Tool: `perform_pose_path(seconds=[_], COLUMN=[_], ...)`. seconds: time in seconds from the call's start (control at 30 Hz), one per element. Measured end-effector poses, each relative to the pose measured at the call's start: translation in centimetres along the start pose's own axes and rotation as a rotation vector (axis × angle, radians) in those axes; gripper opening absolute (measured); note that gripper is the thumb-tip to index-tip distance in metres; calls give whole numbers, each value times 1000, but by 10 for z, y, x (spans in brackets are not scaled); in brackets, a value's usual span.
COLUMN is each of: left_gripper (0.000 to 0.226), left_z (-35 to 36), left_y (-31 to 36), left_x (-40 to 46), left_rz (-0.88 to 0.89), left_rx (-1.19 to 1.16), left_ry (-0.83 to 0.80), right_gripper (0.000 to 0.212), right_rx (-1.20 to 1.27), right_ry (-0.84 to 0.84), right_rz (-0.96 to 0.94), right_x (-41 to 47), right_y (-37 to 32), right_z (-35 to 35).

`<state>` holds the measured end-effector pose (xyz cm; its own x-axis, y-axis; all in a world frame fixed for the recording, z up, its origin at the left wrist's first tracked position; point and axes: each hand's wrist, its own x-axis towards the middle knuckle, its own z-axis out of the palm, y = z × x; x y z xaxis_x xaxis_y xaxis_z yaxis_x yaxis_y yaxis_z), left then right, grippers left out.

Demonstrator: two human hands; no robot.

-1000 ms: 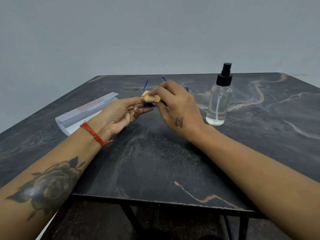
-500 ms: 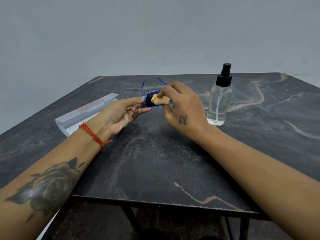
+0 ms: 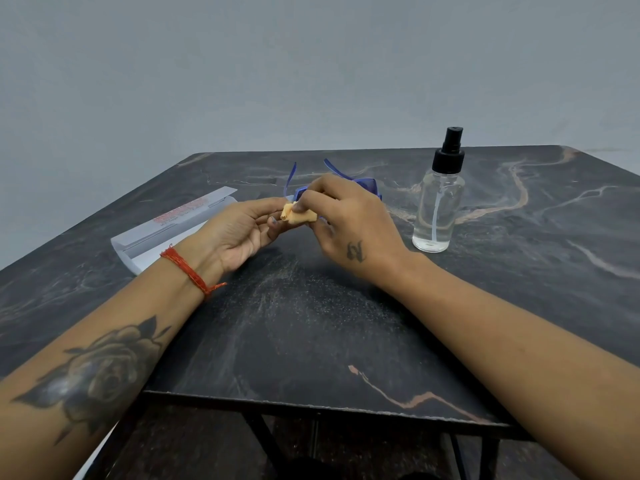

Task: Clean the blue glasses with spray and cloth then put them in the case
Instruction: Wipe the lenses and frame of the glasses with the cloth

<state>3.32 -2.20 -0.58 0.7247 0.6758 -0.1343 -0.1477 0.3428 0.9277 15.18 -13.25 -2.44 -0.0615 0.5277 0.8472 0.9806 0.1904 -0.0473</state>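
The blue glasses are held above the middle of the dark marble table, their temples pointing away from me. My left hand grips the left end of the frame. My right hand pinches a small orange cloth against the left lens and hides most of the frame. The white glasses case lies open on the table, left of my hands. A clear spray bottle with a black pump stands upright to the right.
The table's front edge is near me, with dark metal legs below it. A plain grey wall rises behind the table.
My right hand slid the cloth along the lens to the right, then back to the left end. The left hand and the glasses stayed almost still.
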Motion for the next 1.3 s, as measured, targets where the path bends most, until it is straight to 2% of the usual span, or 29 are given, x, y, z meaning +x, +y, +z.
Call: perform_pose_path(seconds=[0.1, 0.3, 0.47, 0.7, 0.9, 0.97, 1.07, 1.17, 1.3], left_gripper=[6, 13, 8, 11, 8, 14, 27, 13, 13], left_z=[2, 2, 2, 4, 3, 4, 3, 3, 2], left_y=[0, 2, 2, 1, 2, 2, 1, 1, 1], left_x=[-3, -2, -2, -4, -3, -4, -4, -2, 0], left_rz=[-1, -9, -2, -3, 4, -1, -7, -17, 0], left_rx=[8, -8, -16, 2, 15, 13, 16, 1, 6], left_ry=[16, 25, 41, 10, 0, 0, 7, -17, 11], right_gripper=[18, 22, 19, 15, 18, 18, 19, 20, 20], right_rx=[-50, -110, -76, -122, -207, -201, -177, -143, -133], right_ry=[-8, 56, 121, 149, 110, 92, 62, 35, 37], right_rz=[23, 144, 246, 119, -34, -54, -13, 73, 165], right_x=[-1, -2, 0, 1, 1, 0, 0, -1, -1], right_y=[-1, 4, 8, -1, -1, 0, -1, 1, 7], right_z=[-2, -5, -6, -3, -1, 0, -2, -4, -5])
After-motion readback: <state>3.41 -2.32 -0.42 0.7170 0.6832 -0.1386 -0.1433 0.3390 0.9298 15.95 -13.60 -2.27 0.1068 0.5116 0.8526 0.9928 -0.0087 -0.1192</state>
